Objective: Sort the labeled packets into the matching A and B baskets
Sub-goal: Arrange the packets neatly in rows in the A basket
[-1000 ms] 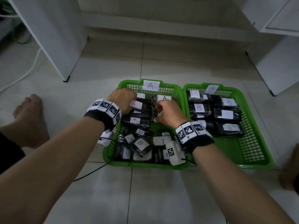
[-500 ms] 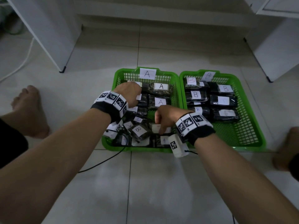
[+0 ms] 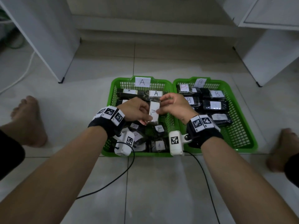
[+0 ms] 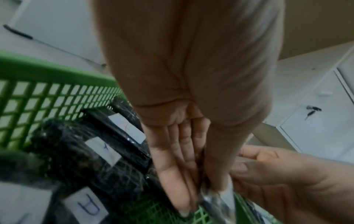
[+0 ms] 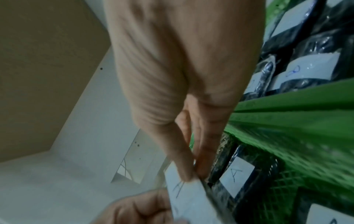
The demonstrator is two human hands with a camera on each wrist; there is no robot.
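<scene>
Above two baskets (image 3: 171, 88), two hands (image 3: 137, 110), one packet (image 3: 154, 110)

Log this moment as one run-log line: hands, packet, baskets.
left hand: pinches black packet with white A label | right hand: pinches same packet | position: above green plastic A basket | green plastic B basket: B packets only

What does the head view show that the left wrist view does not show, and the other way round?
Only the head view shows the B basket with its B packets and both baskets' paper signs. Only the left wrist view shows the left hand from its palm side, fingers lying along the held packet. Both show the A basket, packets labeled A in it, and the right hand at that packet.
</scene>
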